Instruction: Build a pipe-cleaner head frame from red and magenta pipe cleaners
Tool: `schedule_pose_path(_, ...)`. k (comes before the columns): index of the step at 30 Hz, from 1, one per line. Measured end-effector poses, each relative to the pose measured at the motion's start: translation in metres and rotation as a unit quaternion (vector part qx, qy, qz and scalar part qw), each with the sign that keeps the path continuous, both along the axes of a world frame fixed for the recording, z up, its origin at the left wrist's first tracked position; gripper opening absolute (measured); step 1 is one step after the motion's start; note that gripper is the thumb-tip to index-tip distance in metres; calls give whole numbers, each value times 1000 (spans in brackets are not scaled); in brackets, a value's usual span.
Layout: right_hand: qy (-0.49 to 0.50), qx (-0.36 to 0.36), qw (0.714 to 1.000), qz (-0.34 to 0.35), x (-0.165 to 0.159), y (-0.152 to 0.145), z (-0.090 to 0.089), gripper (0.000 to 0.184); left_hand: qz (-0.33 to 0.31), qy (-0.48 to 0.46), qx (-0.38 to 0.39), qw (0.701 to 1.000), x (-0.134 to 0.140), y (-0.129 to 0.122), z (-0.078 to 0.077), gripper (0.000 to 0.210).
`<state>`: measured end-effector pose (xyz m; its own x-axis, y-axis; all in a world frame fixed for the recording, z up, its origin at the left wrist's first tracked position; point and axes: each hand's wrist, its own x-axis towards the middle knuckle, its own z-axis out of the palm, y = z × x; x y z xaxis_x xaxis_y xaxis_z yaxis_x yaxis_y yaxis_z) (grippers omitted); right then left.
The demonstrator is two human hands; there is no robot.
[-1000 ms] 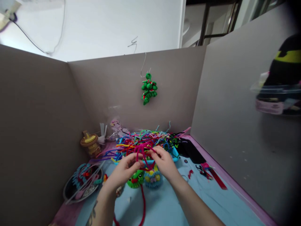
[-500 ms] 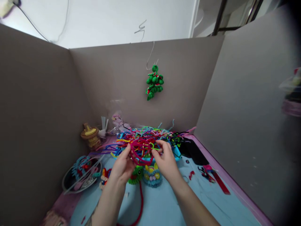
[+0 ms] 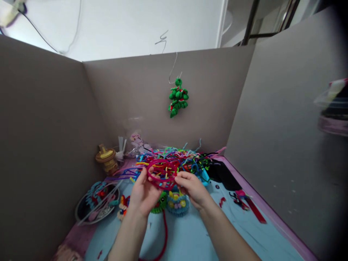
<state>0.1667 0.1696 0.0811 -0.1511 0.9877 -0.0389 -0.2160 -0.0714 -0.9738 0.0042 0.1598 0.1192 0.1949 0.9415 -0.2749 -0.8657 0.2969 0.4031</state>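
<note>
A coil of magenta pipe cleaner (image 3: 156,178) is held up in loops between my hands, in front of the heap of pipe cleaners. My left hand (image 3: 144,194) grips its left side, thumb and fingers bent around the strands, palm partly turned up. At the right side, my right hand (image 3: 191,187) pinches the coil between thumb and fingertips. Below them on the table stand a green pipe-cleaner figure (image 3: 162,203) and a blue one with yellow parts (image 3: 178,204). A dark red fuzzy strand (image 3: 165,232) curves down from near the green figure.
Many-coloured pipe cleaners (image 3: 187,154) overflow a blue tray (image 3: 204,178) at the back. To the left sits a bowl (image 3: 78,214) of craft pieces. A black flat object (image 3: 228,175), scissors (image 3: 237,199) and a red strip (image 3: 257,212) lie right. Grey panels enclose the table.
The magenta coil has tilted into a rounder, flatter loop and shifted slightly left. My right hand has dropped a little, its fingers closing on the coil; my left palm has turned up more.
</note>
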Motion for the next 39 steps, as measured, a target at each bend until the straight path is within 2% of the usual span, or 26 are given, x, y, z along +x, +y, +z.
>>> schedule_pose_path(4,-19,38,999,-23,0,2,-2,28,52,20,-40,998,-5,5,-5,22)
schedule_pose_path(7,-27,92,995,-23,-1,2,-2,29,35,20,-36,999,-6,8,-5,21)
schedule_pose_path(10,-61,125,990,4,3,3,-2,24,29,23,-38,999,-6,9,0,21)
schedule_pose_path(12,-117,124,985,10,12,6,-2,20,86,36,-31,995,-12,9,8,24)
schedule_pose_path(14,-179,117,977,-27,26,10,-2,30,196,57,11,979,-23,9,16,26)
schedule_pose_path(17,-237,119,957,-120,50,19,-5,37,356,145,109,917,-44,7,26,15)
schedule_pose_path(20,-269,137,936,-182,61,23,-10,34,438,266,200,835,-61,1,28,8)
schedule_pose_path(23,-312,174,914,-191,49,24,-11,26,443,428,227,754,-67,-10,29,17)
schedule_pose_path(26,-370,248,883,-150,21,28,-4,19,388,599,231,661,-70,-19,30,26)
schedule_pose_path(28,-397,306,859,-106,-2,34,1,21,342,657,237,629,-71,-22,32,27)
schedule_pose_path(30,-424,357,830,-66,-26,43,4,26,316,666,245,630,-72,-24,34,25)
schedule_pose_path(32,-465,396,792,-4,-49,54,3,35,304,646,250,653,-72,-27,37,23)
schedule_pose_path(34,-525,425,734,67,-69,63,-1,39,309,618,250,679,-71,-33,42,22)
schedule_pose_path(37,-621,415,656,106,-88,75,-9,28,332,592,240,694,-71,-45,51,20)
schedule_pose_path(39,-656,404,628,108,-92,81,-13,24,346,588,235,692,-72,-52,55,19)
